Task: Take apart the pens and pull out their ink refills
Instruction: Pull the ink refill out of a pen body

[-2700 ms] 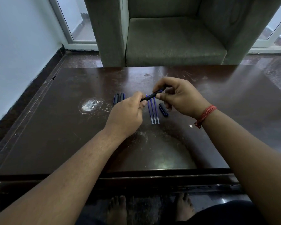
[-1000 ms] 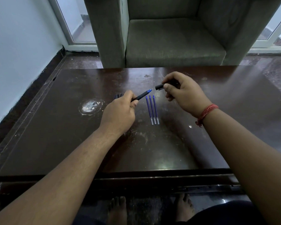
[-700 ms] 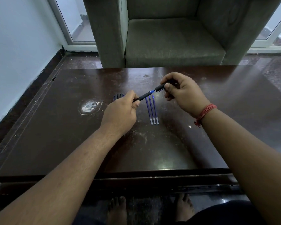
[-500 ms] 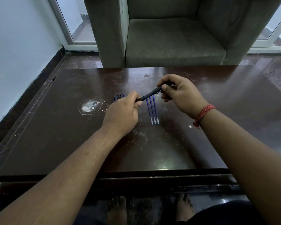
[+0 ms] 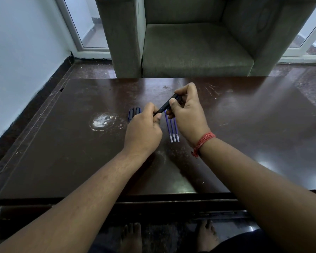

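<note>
A dark pen is held slanted above the brown table. My left hand grips its lower end. My right hand pinches its upper end between thumb and fingers. Three blue ink refills lie side by side on the table under my hands, their pale tips toward me. Dark blue pen barrels lie in a small group to the left, partly hidden by my left hand.
A white scuffed patch marks the table left of the pen parts. A grey-green armchair stands just behind the table's far edge. A white wall runs along the left. My bare feet show under the near edge.
The pen was pulled apart, showing a blue end between the halves. My hands then came together again and now hold the dark pen as one piece, closer together.
</note>
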